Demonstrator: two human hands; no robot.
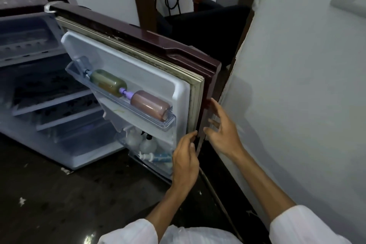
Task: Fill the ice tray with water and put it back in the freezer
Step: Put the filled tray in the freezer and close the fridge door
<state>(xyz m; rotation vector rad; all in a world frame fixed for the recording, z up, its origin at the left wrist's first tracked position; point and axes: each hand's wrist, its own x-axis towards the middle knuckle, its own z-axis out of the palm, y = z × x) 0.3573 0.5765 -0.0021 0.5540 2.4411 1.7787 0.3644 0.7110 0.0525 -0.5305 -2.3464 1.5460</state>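
Floor (59, 194), door (207, 85) between left hand (185, 157), right hand (222, 131)

Dim, soft indoor light; wide-angle bending at the edges, slight blur throughout, floor (59, 194) in shadow.
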